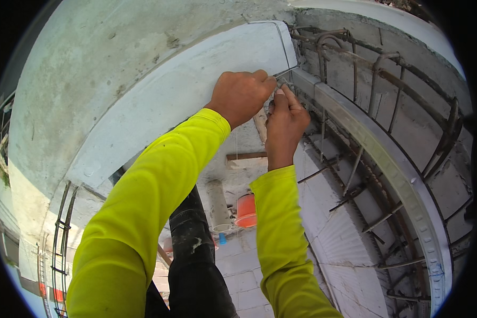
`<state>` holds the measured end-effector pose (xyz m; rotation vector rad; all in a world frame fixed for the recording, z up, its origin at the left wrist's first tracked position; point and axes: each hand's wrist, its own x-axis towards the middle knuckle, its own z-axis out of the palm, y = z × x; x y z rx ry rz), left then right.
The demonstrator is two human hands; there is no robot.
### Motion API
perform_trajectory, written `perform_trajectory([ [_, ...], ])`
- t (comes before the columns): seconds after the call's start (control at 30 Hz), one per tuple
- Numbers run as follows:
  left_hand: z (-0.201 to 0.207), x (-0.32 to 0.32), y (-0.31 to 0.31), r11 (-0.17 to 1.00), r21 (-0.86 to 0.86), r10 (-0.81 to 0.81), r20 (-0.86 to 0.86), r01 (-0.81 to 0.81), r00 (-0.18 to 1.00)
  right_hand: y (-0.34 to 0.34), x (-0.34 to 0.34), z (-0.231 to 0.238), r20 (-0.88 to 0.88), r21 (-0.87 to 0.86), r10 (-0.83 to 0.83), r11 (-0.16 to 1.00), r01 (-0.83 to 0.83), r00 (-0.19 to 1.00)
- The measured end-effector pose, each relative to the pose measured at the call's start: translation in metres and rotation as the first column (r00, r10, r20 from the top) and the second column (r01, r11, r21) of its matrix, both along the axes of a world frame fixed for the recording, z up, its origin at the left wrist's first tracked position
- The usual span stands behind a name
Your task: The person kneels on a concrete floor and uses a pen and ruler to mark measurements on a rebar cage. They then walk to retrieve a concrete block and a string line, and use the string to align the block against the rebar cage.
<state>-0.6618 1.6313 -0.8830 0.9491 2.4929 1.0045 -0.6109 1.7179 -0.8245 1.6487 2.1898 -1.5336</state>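
Observation:
My left hand is closed, with its thumb side toward the end of a long metal straightedge bar. A thin pale strand, string or wire, runs from its fingers to the bar's end. Just below and to the right, my right hand pinches thumb and fingers together at the same strand. The fingertips of both hands nearly meet. The bar's end lies against the corner of a pale grey concrete face, which has a dark line near its edge. What exactly sits between the right fingertips is too small to tell.
Rusty rebar with bent stirrups runs along the block wall at right. Far below are an orange bucket, a grey pipe and a wood piece. More rebar stands at left. My black-clad leg shows beneath my arms.

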Motion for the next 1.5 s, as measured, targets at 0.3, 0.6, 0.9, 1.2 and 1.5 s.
perform_trajectory([
  [0.3,0.004,0.001,0.005,0.991,0.057,0.115,0.049,-0.117,0.992,-0.022,0.026,-0.020,-0.090,0.042,-0.017,0.999,0.021,0.996],
  [0.6,-0.002,-0.001,0.004,0.994,0.054,0.097,0.023,-0.098,0.995,-0.010,0.000,0.004,-0.103,0.036,0.046,0.998,-0.042,0.994],
  [0.9,0.000,0.002,0.007,0.986,0.055,0.154,0.034,-0.156,0.987,0.003,-0.060,0.012,-0.165,-0.364,-0.428,0.864,0.348,0.889],
  [1.2,-0.007,0.005,-0.002,0.999,0.024,0.035,0.118,-0.039,0.992,-0.002,-0.112,0.010,-0.148,-0.580,-0.718,0.620,0.528,0.680],
  [1.5,0.061,-0.060,0.049,0.908,-0.383,-0.112,0.171,0.170,0.979,-0.019,-0.144,-0.008,-0.198,-0.539,-0.893,0.443,0.716,0.404],
])
